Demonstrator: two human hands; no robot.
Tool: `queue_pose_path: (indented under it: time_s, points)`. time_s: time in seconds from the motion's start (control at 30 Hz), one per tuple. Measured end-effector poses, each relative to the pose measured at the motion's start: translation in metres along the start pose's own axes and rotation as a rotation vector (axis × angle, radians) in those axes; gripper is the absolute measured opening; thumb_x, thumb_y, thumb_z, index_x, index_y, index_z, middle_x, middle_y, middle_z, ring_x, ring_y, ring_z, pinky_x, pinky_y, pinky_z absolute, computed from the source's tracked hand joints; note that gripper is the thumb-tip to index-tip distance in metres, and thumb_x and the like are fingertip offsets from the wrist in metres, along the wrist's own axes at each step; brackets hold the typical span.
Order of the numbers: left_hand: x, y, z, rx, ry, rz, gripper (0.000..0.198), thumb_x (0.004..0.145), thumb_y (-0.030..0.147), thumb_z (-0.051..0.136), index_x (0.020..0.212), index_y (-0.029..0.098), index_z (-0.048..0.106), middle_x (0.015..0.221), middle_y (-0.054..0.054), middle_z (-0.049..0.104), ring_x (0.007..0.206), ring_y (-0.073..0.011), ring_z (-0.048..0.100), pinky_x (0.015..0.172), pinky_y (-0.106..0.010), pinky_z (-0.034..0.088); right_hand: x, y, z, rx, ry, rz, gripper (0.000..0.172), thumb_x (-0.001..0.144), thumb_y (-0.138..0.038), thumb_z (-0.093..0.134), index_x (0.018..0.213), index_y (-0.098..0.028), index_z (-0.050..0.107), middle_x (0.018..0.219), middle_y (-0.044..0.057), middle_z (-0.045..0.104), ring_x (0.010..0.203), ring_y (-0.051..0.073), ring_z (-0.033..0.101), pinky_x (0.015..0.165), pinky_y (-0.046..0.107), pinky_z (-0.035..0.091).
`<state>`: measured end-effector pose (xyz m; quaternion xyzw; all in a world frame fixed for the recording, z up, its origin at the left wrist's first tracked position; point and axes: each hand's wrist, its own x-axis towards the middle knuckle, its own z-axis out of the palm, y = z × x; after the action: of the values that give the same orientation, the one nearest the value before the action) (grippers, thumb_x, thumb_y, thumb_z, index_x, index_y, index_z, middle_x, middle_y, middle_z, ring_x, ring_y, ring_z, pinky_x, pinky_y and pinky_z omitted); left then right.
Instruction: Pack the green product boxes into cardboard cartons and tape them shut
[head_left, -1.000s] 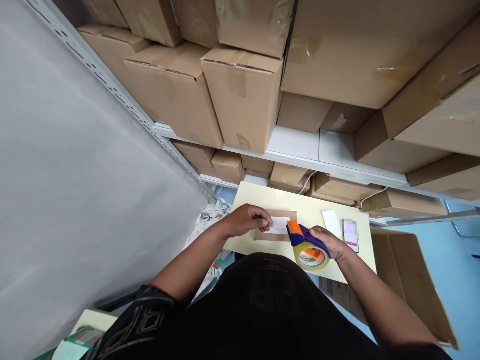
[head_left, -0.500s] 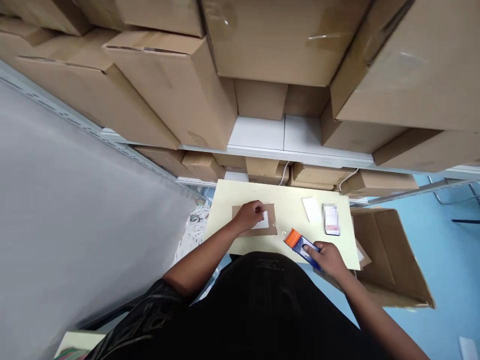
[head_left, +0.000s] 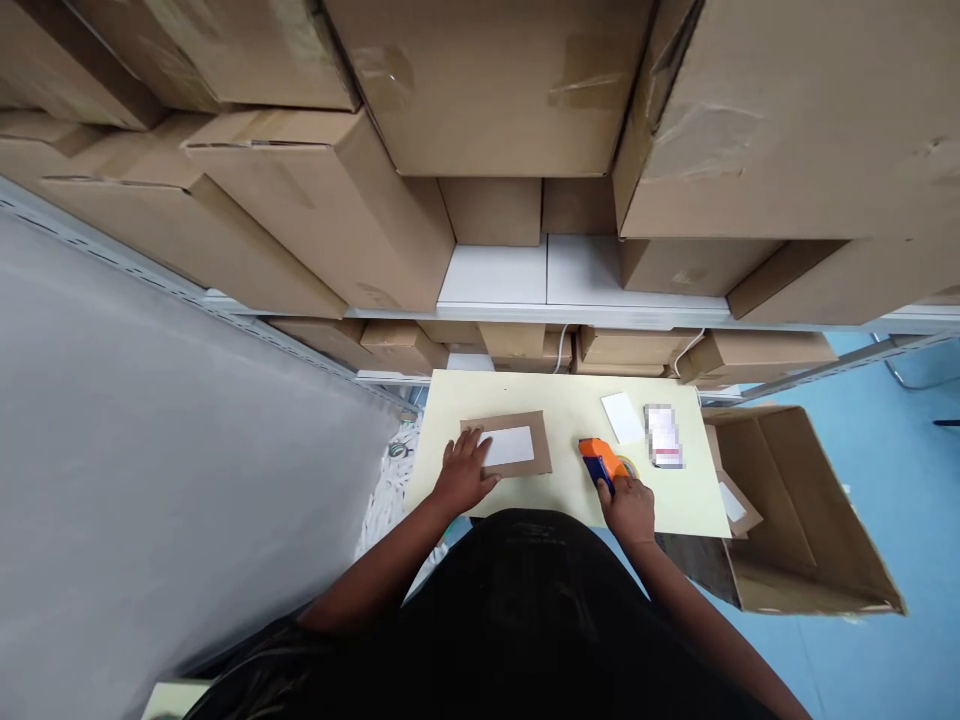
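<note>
My left hand [head_left: 463, 476] lies with spread fingers on the left part of a flat brown cardboard mailer [head_left: 541, 443]. A white label [head_left: 510, 446] sits on the mailer's upper face, just right of my fingertips. My right hand [head_left: 628, 512] grips an orange and blue tape dispenser [head_left: 602, 458] to the right of the mailer, apart from it. Part of a tape roll shows at the dispenser's right side. Both hands are over the pale yellow table [head_left: 480, 390].
On the table's right lie a white pad or stack of paper [head_left: 622, 417] and a phone [head_left: 664, 436]. A large open carton [head_left: 795, 500] stands on the floor at the right, with a labelled mailer in it. Shelves of cardboard boxes [head_left: 510, 90] rise beyond the table. A grey wall [head_left: 187, 440] is at left.
My left hand has gone from closed fingers above the label to lying spread on the mailer's left side. The tape dispenser has turned in my right hand, its orange part now facing up.
</note>
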<state>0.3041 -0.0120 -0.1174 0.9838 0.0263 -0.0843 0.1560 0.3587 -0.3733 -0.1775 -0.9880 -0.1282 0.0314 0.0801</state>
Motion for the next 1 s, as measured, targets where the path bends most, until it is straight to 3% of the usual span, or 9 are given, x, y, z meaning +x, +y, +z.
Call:
queue_pose_path:
  time_s: [0.13,0.27,0.4,0.5,0.67,0.77,0.87,1.0]
  points:
    - [-0.013,-0.018,0.022,0.014,0.004,-0.03,0.09,0.081,0.046,0.076,0.158,0.017,0.037,0.17,-0.019,0.022,0.156,-0.0409,0.021,0.122,-0.058,0.029,0.007,-0.008,0.014,-0.022,-0.048,0.016,0.04,0.104,-0.043,0.043,0.092,-0.013,0.066,0.095,0.018,0.072,0.089,0.03,0.065,0.076,0.037,0.038]
    - [-0.011,-0.035,0.038,0.016,0.02,0.067,0.086,0.086,0.044,0.071,0.159,0.017,0.035,0.172,-0.018,0.014,0.159,-0.0401,0.012,0.124,-0.057,0.028,0.011,-0.013,0.008,0.055,-0.034,0.023,0.043,0.105,-0.045,0.038,0.097,-0.013,0.065,0.097,0.017,0.072,0.089,0.029,0.064,0.079,0.037,0.039]
    - [-0.004,-0.054,0.042,0.002,0.015,0.149,0.084,0.088,0.038,0.07,0.16,0.018,0.032,0.173,-0.015,0.009,0.16,-0.0379,0.007,0.125,-0.056,0.028,0.02,-0.018,-0.027,0.246,0.076,0.007,0.047,0.105,-0.054,0.036,0.087,-0.018,0.061,0.081,0.012,0.068,0.079,0.027,0.06,0.074,0.036,0.041]
    - [-0.001,-0.063,0.043,-0.022,0.012,0.185,0.083,0.088,0.038,0.069,0.16,0.019,0.033,0.174,-0.014,0.01,0.16,-0.0362,0.007,0.126,-0.054,0.028,0.042,-0.024,-0.08,0.327,0.192,-0.076,0.043,0.104,-0.053,0.042,0.077,-0.023,0.055,0.074,0.008,0.063,0.072,0.025,0.056,0.068,0.034,0.039]
    - [-0.001,-0.066,0.049,-0.081,0.024,0.176,0.08,0.09,0.039,0.067,0.16,0.018,0.034,0.174,-0.014,0.009,0.16,-0.0354,0.004,0.125,-0.055,0.028,0.124,-0.056,-0.195,0.131,0.381,-0.378,0.037,0.101,-0.048,0.05,0.077,-0.022,0.057,0.075,0.008,0.062,0.075,0.025,0.053,0.074,0.036,0.035]
    - [-0.001,-0.064,0.051,-0.118,-0.001,0.152,0.079,0.09,0.039,0.065,0.16,0.019,0.034,0.174,-0.013,0.009,0.16,-0.0348,0.002,0.125,-0.056,0.028,0.19,-0.095,-0.246,-0.028,0.407,-0.482,0.037,0.1,-0.049,0.052,0.088,-0.017,0.064,0.085,0.01,0.067,0.085,0.025,0.056,0.08,0.037,0.034]
    - [-0.001,-0.063,0.048,-0.143,-0.007,0.145,0.08,0.089,0.038,0.066,0.16,0.019,0.035,0.174,-0.012,0.01,0.16,-0.0342,0.004,0.126,-0.055,0.028,0.254,-0.135,-0.268,-0.106,0.345,-0.502,0.05,0.104,-0.051,0.046,0.099,-0.006,0.067,0.098,0.015,0.071,0.092,0.021,0.054,0.085,0.036,0.031]
    - [-0.001,-0.063,0.045,-0.182,0.011,0.146,0.082,0.086,0.035,0.069,0.159,0.02,0.037,0.174,-0.011,0.012,0.16,-0.0345,0.007,0.126,-0.055,0.026,0.315,-0.168,-0.27,-0.152,0.156,-0.506,0.059,0.106,-0.05,0.041,0.107,0.003,0.066,0.111,0.02,0.07,0.1,0.018,0.049,0.089,0.038,0.029]
